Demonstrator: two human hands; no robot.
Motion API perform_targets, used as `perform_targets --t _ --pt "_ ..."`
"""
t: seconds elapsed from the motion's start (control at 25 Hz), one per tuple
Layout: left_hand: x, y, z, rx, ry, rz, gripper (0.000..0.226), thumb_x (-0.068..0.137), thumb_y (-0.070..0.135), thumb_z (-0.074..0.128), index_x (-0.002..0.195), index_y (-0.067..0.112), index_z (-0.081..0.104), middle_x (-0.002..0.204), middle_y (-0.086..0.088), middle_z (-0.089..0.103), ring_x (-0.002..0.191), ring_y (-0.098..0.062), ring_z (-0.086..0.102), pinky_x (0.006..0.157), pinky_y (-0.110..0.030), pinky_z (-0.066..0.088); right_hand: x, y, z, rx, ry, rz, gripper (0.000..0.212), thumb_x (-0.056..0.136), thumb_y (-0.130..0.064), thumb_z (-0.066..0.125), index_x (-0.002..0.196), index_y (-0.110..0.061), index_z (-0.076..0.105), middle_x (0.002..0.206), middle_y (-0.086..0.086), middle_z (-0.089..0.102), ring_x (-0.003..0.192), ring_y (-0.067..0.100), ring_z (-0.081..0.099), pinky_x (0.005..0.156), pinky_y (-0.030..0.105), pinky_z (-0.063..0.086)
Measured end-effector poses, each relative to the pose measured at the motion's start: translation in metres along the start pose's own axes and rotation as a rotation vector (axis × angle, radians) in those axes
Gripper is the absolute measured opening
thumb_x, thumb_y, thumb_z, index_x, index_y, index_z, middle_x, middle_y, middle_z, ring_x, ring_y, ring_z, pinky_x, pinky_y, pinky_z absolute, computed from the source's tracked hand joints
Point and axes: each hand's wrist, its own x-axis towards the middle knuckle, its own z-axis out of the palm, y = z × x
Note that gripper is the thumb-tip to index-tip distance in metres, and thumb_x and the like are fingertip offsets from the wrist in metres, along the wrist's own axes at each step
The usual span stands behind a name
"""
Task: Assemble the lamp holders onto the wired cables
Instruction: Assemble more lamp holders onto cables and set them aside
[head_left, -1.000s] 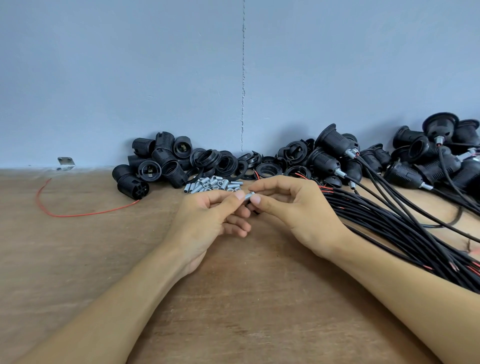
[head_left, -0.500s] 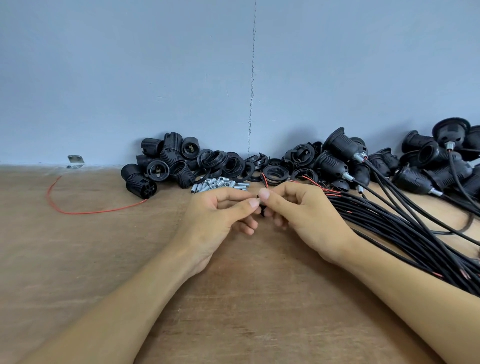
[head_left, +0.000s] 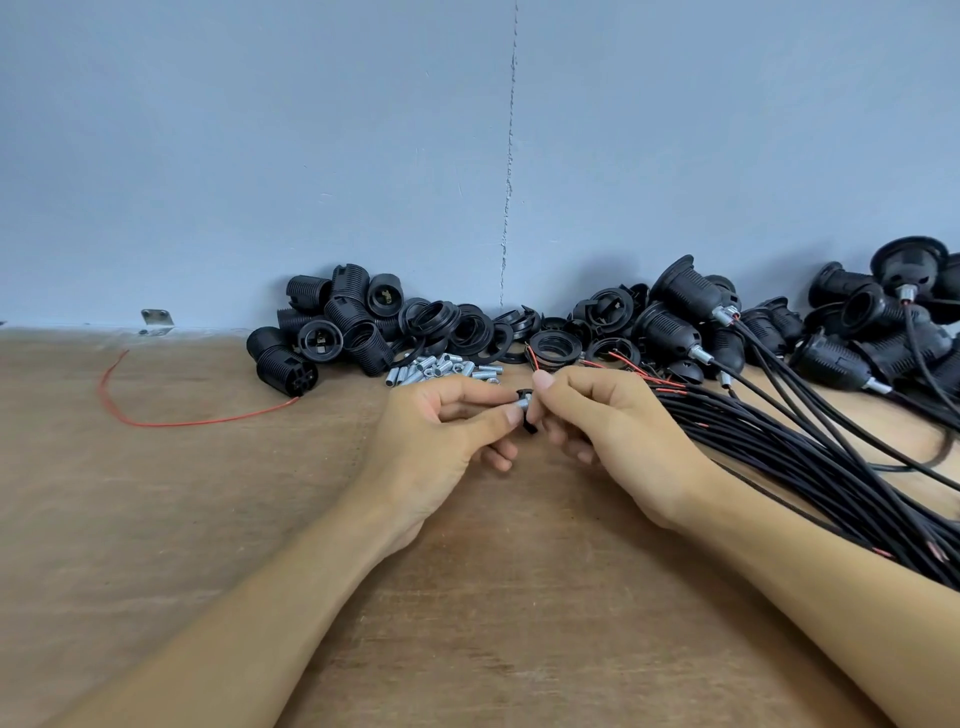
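Observation:
My left hand (head_left: 441, 431) pinches a small silver threaded tube (head_left: 522, 401) between thumb and forefinger. My right hand (head_left: 613, 426) pinches a small black plastic piece (head_left: 529, 415) pressed against that tube; red wire ends (head_left: 532, 356) stick up behind its fingers. Loose black lamp holder bodies (head_left: 332, 327) and black rings (head_left: 467, 327) lie heaped along the wall. A little pile of silver tubes (head_left: 441, 366) sits just beyond my left hand. A thick bundle of black cables (head_left: 810, 467) runs off to the right under my right forearm.
Holders with cables fitted (head_left: 691, 306) are piled at the back right. A loose red wire (head_left: 156, 415) curls on the wooden table (head_left: 156, 519) at the left. A small metal bracket (head_left: 156, 321) sits at the foot of the blue wall.
Both hands stayed together at the table's centre. The black piece now shows against the tube between the fingertips, and red wire ends have come up behind my right fingers.

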Motion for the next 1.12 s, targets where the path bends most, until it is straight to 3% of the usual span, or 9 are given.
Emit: perform_targets --t 0.12,0.4,0.52,0.64,0.72,0.8,0.92,1.04,1.12 --pt "0.0004 -0.0009 -0.0001 -0.038 -0.002 -0.018 0.01 0.085 0.001 0.077 0.095 0.004 0.077 0.073 -0.013 0.074 0.06 -0.021 0.069 0.058 -0.027 0.057 -0.0013 -0.0004 -0.0031 0.057 0.038 -0.039 0.021 0.1 -0.026 0.058 0.091 -0.01 0.068 0.067 0.004 0.053 0.049 0.011 0.037 0.048 0.016 0.033" --pt "0.0025 0.0008 -0.0026 -0.075 0.05 -0.002 0.008 0.087 0.0 0.074 0.094 0.004 0.073 0.082 -0.02 0.075 0.061 -0.02 0.069 0.058 -0.026 0.057 -0.0021 -0.0011 -0.0032 -0.035 -0.003 -0.032 0.036 0.101 -0.035 0.053 0.083 -0.011 0.074 0.061 0.006 0.049 0.051 0.009 0.039 0.049 0.016 0.032" --pt "0.0023 0.0004 -0.0029 -0.07 0.038 -0.009 0.01 0.087 0.0 0.074 0.097 0.002 0.073 0.083 -0.019 0.075 0.061 -0.02 0.069 0.058 -0.026 0.057 -0.0033 -0.0035 -0.0027 0.042 -0.008 -0.082 0.031 0.099 -0.035 0.053 0.099 -0.014 0.075 0.067 0.011 0.048 0.049 0.01 0.038 0.048 0.015 0.033" --pt "0.002 -0.0001 -0.0029 -0.075 0.033 -0.011 0.011 0.087 0.001 0.074 0.097 0.001 0.073 0.082 -0.018 0.075 0.061 -0.02 0.069 0.057 -0.026 0.057 -0.0018 -0.0029 -0.0027 -0.028 -0.012 -0.05 0.038 0.101 -0.042 0.049 0.077 -0.033 0.076 0.067 0.017 0.052 0.049 0.009 0.04 0.051 0.017 0.035" --pt "0.0025 -0.0007 -0.0037 -0.075 0.039 -0.009 0.01 0.087 0.002 0.075 0.096 0.003 0.073 0.081 -0.017 0.075 0.061 -0.02 0.068 0.057 -0.026 0.057 0.0005 -0.0022 -0.002 -0.107 0.003 0.026 0.054 0.1 -0.054 0.043 0.069 -0.022 0.074 0.057 0.007 0.052 0.049 0.006 0.043 0.05 0.014 0.035" --pt "0.0031 -0.0013 -0.0038 -0.078 0.036 -0.01 0.01 0.087 0.003 0.075 0.096 0.004 0.074 0.082 -0.016 0.076 0.061 -0.02 0.069 0.057 -0.026 0.056 0.0019 -0.0015 -0.0037 -0.062 0.025 0.043 0.06 0.096 -0.06 0.041 0.077 -0.013 0.072 0.056 0.003 0.052 0.046 0.007 0.042 0.046 0.014 0.034" --pt "0.0029 -0.0025 -0.0039 -0.074 0.027 -0.01 0.01 0.087 0.002 0.075 0.096 0.003 0.073 0.08 -0.015 0.076 0.061 -0.021 0.068 0.057 -0.027 0.057 0.0021 -0.0016 -0.0048 0.004 0.004 -0.002 0.05 0.095 -0.06 0.043 0.092 -0.019 0.073 0.063 0.004 0.056 0.044 0.012 0.04 0.045 0.017 0.035" --pt "0.0029 -0.0028 -0.0039 -0.067 0.027 -0.008 0.008 0.087 0.002 0.075 0.095 0.004 0.073 0.08 -0.014 0.076 0.06 -0.02 0.068 0.057 -0.026 0.057 0.0034 -0.0004 -0.0061 -0.076 0.041 0.046 0.064 0.097 -0.063 0.041 0.074 -0.012 0.072 0.053 0.002 0.052 0.047 0.012 0.043 0.047 0.019 0.034" --pt "0.0033 -0.0028 -0.0041 -0.079 0.03 -0.008 0.009 0.088 0.002 0.074 0.096 0.003 0.073 0.082 -0.014 0.076 0.06 -0.02 0.068 0.056 -0.026 0.057 0.0032 -0.0006 -0.0069 -0.036 0.054 0.047 0.057 0.097 -0.061 0.043 0.081 -0.015 0.072 0.055 0.003 0.053 0.045 0.012 0.041 0.046 0.018 0.034"
